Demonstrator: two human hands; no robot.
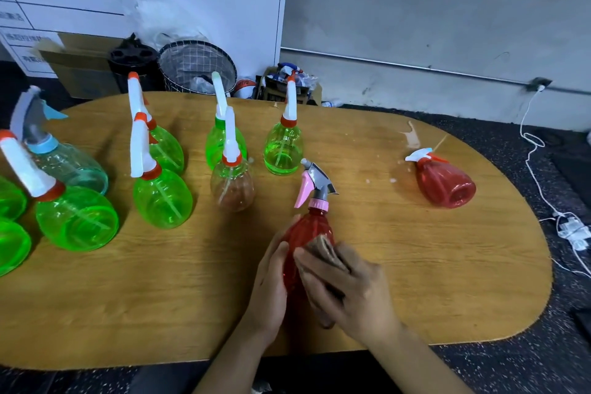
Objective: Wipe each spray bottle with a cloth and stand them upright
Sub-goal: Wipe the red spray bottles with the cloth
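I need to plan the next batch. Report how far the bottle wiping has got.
Done, apparently: the green bottles and others stand upright at left. In hand: left hand steadies the red bottle while right hand rubs it with the brown cloth. Left: the red bottle lying on its side.

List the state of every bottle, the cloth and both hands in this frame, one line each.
Red bottle with pink trigger: held above the table, being wiped.
Brown cloth: pressed on that bottle.
Left hand: gripping the bottle.
Right hand: holding the cloth.
Red bottle at right: lying on its side.
Green bottles: upright.
Clear bottle: upright.
Blue-capped bottle: upright.
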